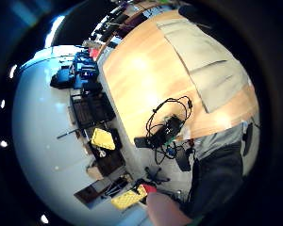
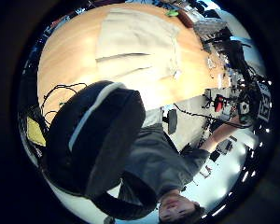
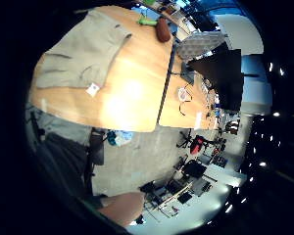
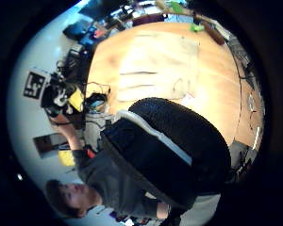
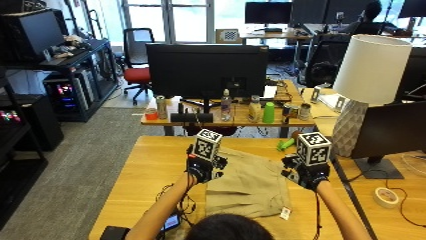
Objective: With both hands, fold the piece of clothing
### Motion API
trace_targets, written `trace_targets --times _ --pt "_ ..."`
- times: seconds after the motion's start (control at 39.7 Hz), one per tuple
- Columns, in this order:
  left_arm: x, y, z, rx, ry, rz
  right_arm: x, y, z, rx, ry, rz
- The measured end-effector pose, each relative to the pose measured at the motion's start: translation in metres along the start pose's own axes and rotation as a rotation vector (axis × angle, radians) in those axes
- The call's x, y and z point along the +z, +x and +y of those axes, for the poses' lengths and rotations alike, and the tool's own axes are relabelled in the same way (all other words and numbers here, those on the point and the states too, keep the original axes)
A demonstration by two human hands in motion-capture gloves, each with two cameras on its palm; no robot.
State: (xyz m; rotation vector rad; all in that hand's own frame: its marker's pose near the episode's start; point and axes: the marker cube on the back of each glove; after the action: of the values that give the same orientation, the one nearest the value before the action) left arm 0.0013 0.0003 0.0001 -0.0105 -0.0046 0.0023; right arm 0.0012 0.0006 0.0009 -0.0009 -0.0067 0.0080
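Observation:
A beige garment (image 5: pixel 246 187) lies flat on the wooden table (image 5: pixel 133 170), a white tag (image 5: pixel 285 213) at its near right corner. My left hand (image 5: pixel 200 167) is raised above the garment's far left corner. My right hand (image 5: pixel 306 174) hovers over its far right edge. Neither hand touches or holds the cloth. All the palm views look down on the spread garment (image 1: pixel 203 61) (image 2: pixel 135 42) (image 3: pixel 81 54) (image 4: pixel 160 66) from well above, with nothing between it and the palms.
Black cables and a small device (image 5: pixel 172 220) lie on the table near its front left. A green object (image 5: pixel 285 145) sits at the far edge, right of the garment. A white lamp (image 5: pixel 369 75) and a tape roll (image 5: pixel 385 196) stand on the right.

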Motion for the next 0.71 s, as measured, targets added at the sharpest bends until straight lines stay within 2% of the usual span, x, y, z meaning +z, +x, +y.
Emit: trace_targets --times 0.15,0.71 --pt "-0.001 0.002 -0.002 -0.011 -0.003 -0.033 0.003 0.005 0.002 0.003 -0.008 -0.007" --pt "0.013 0.006 -0.004 0.0 0.0 -0.008 0.001 -0.002 0.005 -0.028 -0.036 0.029"
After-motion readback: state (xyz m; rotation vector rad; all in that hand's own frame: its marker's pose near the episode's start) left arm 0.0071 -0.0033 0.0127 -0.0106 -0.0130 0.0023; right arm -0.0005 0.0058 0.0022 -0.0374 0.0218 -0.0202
